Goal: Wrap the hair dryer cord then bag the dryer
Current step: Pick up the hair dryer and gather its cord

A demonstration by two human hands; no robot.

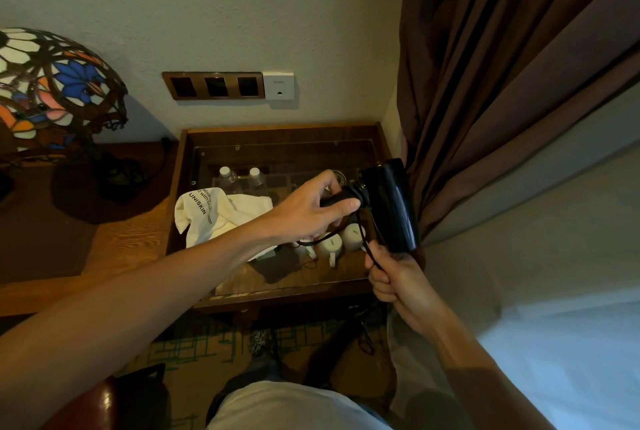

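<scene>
A glossy black hair dryer [389, 204] hangs in the air above the small glass-topped table [277, 133], barrel pointing down-right. My left hand [311, 210] grips its folded handle. My right hand [394, 277] is closed on the black cord [363, 239], which runs from the handle down into my fist; a thin loop of it trails left under my left hand. A white cloth bag [214, 213] printed with black lettering lies crumpled on the table's left side.
Two white mugs [341, 241] and two water bottles [240, 177] sit on the table. A stained-glass lamp [55, 90] stands on the wooden desk [114, 242] at left. Brown curtain [502, 83] hangs right, a white bed [571, 360] lower right, wall switches [214, 85] behind.
</scene>
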